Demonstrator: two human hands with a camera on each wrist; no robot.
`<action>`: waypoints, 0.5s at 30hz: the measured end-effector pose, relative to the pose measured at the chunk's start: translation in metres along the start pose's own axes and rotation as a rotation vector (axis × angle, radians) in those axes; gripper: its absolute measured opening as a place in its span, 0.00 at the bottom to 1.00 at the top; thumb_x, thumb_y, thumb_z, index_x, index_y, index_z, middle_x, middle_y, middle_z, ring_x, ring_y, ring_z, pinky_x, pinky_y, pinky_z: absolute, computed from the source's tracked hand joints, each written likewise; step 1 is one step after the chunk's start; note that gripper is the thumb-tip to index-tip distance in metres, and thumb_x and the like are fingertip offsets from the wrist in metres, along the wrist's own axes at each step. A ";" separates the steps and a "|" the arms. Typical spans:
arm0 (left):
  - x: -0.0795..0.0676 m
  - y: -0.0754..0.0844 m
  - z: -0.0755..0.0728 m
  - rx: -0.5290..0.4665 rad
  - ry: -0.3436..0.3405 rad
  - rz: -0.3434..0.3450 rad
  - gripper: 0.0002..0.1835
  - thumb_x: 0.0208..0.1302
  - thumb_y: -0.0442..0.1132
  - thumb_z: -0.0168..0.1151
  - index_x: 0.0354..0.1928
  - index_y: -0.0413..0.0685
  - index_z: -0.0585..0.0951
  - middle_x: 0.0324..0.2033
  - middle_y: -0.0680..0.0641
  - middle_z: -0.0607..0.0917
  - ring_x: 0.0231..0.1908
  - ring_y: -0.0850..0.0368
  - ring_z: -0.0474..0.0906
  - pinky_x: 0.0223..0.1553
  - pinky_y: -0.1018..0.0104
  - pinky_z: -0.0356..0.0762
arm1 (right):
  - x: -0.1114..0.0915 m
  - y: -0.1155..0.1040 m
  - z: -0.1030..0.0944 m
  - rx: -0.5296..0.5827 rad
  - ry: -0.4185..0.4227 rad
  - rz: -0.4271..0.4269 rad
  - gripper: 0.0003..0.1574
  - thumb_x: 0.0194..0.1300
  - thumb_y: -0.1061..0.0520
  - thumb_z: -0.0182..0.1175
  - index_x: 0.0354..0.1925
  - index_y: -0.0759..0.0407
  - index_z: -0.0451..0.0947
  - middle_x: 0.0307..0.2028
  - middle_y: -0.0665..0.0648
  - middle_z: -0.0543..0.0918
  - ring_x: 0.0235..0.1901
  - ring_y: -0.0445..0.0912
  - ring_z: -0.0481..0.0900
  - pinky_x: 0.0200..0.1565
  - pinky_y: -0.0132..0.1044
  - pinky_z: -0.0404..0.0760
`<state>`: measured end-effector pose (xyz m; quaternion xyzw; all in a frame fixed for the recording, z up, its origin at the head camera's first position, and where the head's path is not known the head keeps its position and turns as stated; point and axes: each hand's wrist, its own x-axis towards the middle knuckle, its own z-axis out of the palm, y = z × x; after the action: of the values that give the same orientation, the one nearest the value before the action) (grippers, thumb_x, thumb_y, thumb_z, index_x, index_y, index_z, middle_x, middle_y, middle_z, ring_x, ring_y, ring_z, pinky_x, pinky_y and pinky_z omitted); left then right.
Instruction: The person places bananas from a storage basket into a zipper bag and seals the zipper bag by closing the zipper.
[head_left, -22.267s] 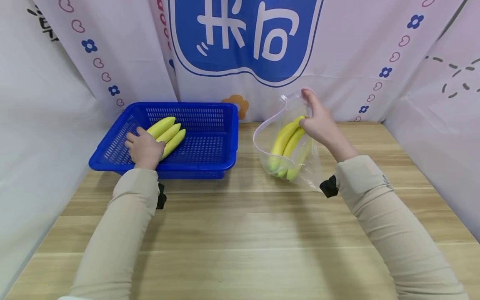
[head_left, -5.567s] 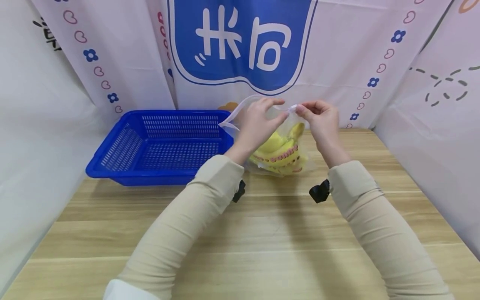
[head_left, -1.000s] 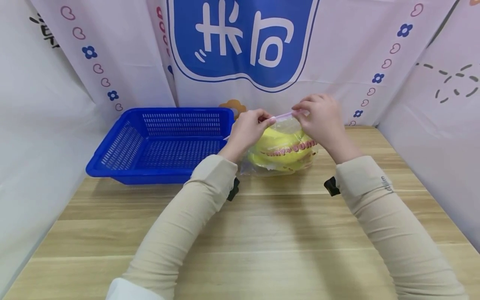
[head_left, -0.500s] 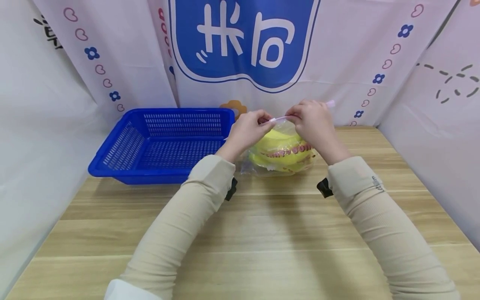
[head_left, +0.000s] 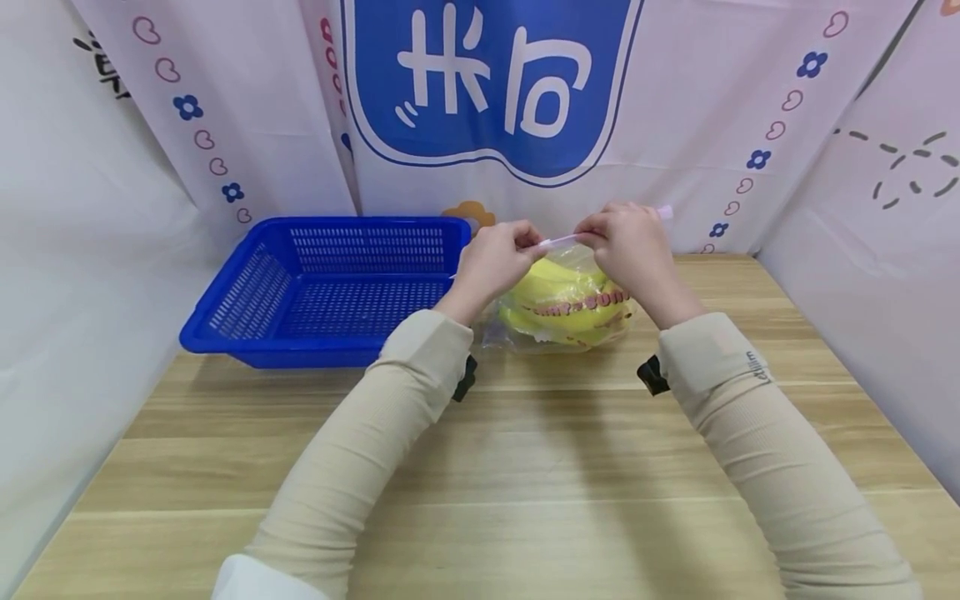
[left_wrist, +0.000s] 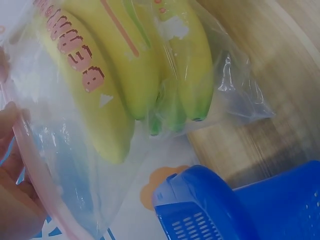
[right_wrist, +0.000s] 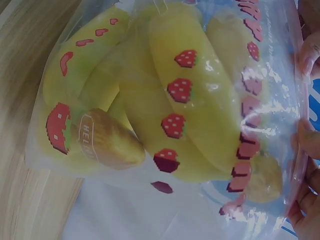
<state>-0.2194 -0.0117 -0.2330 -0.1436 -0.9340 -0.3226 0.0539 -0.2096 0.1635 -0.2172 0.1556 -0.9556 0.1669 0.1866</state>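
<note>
A clear zip bag printed with red letters and strawberries stands on the table, filled with yellow bananas. Their green tips show in the left wrist view, a brown stem end in the right wrist view. My left hand pinches the bag's pink zip strip between thumb and fingers, near a small white slider. Close beside it, my right hand pinches the same strip further right. The strip's end sticks out past the right hand.
Left of the bag stands a blue plastic basket with slotted walls and nothing in it. The wooden table stretches in front of both arms. A printed cloth hangs behind.
The bananas have gone from the basket into the bag, and its wide mouth is drawn together. In the last second my right hand has shifted left along the strip; since then both hands barely move.
</note>
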 end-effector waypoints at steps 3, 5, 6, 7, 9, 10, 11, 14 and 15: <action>0.000 -0.002 0.000 0.031 0.023 0.011 0.10 0.65 0.50 0.59 0.40 0.55 0.84 0.39 0.53 0.86 0.38 0.57 0.78 0.40 0.61 0.75 | 0.001 0.001 0.001 0.003 -0.008 0.016 0.11 0.65 0.59 0.60 0.42 0.63 0.85 0.40 0.63 0.85 0.44 0.58 0.77 0.57 0.53 0.68; 0.001 -0.003 -0.001 0.055 0.034 0.022 0.11 0.65 0.50 0.60 0.40 0.55 0.84 0.39 0.53 0.85 0.40 0.57 0.77 0.41 0.60 0.75 | 0.001 0.001 0.001 0.005 -0.010 0.024 0.11 0.65 0.59 0.59 0.42 0.64 0.85 0.40 0.63 0.85 0.44 0.58 0.77 0.56 0.53 0.67; 0.001 -0.004 -0.001 0.064 0.035 0.026 0.11 0.65 0.51 0.60 0.40 0.56 0.85 0.39 0.53 0.85 0.41 0.57 0.77 0.42 0.59 0.75 | 0.001 0.001 0.001 0.005 -0.009 0.026 0.11 0.65 0.59 0.59 0.42 0.64 0.85 0.40 0.63 0.85 0.44 0.58 0.77 0.56 0.53 0.67; 0.001 -0.004 -0.001 0.068 0.033 0.029 0.11 0.65 0.51 0.60 0.40 0.56 0.85 0.39 0.53 0.85 0.41 0.56 0.77 0.43 0.59 0.75 | 0.001 0.002 0.001 0.009 -0.009 0.027 0.11 0.65 0.59 0.59 0.42 0.64 0.85 0.40 0.64 0.85 0.44 0.58 0.77 0.56 0.53 0.67; 0.001 -0.006 -0.002 0.072 0.027 0.029 0.11 0.65 0.51 0.60 0.40 0.56 0.85 0.39 0.53 0.85 0.42 0.56 0.76 0.45 0.59 0.74 | 0.001 0.002 0.002 0.012 -0.012 0.029 0.11 0.65 0.59 0.59 0.42 0.63 0.85 0.41 0.64 0.85 0.44 0.58 0.77 0.57 0.53 0.67; 0.001 -0.007 -0.002 0.073 0.022 0.027 0.11 0.65 0.51 0.59 0.40 0.55 0.85 0.39 0.53 0.85 0.42 0.56 0.76 0.45 0.59 0.74 | 0.001 0.002 0.002 0.012 -0.013 0.029 0.11 0.65 0.60 0.59 0.42 0.63 0.85 0.41 0.64 0.85 0.45 0.58 0.77 0.57 0.53 0.67; 0.001 -0.007 -0.003 0.072 0.019 0.026 0.11 0.65 0.51 0.59 0.40 0.55 0.85 0.39 0.53 0.85 0.42 0.55 0.76 0.45 0.59 0.74 | 0.001 0.002 0.002 0.013 -0.015 0.031 0.11 0.65 0.60 0.59 0.42 0.63 0.85 0.41 0.64 0.85 0.45 0.58 0.77 0.57 0.53 0.67; 0.001 -0.010 -0.004 0.066 0.014 0.022 0.10 0.66 0.50 0.59 0.40 0.55 0.85 0.38 0.53 0.85 0.40 0.56 0.76 0.44 0.60 0.74 | 0.001 0.004 0.002 0.015 -0.018 0.042 0.11 0.65 0.59 0.59 0.42 0.64 0.84 0.41 0.64 0.85 0.45 0.58 0.77 0.58 0.54 0.67; 0.001 -0.010 -0.004 0.063 0.013 0.021 0.10 0.66 0.50 0.59 0.40 0.54 0.85 0.38 0.53 0.85 0.40 0.56 0.76 0.44 0.60 0.74 | 0.001 0.004 0.002 0.015 -0.020 0.045 0.12 0.65 0.59 0.59 0.43 0.64 0.84 0.41 0.64 0.85 0.45 0.59 0.77 0.58 0.53 0.67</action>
<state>-0.2237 -0.0217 -0.2358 -0.1494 -0.9418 -0.2934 0.0676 -0.2124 0.1661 -0.2198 0.1372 -0.9593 0.1767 0.1723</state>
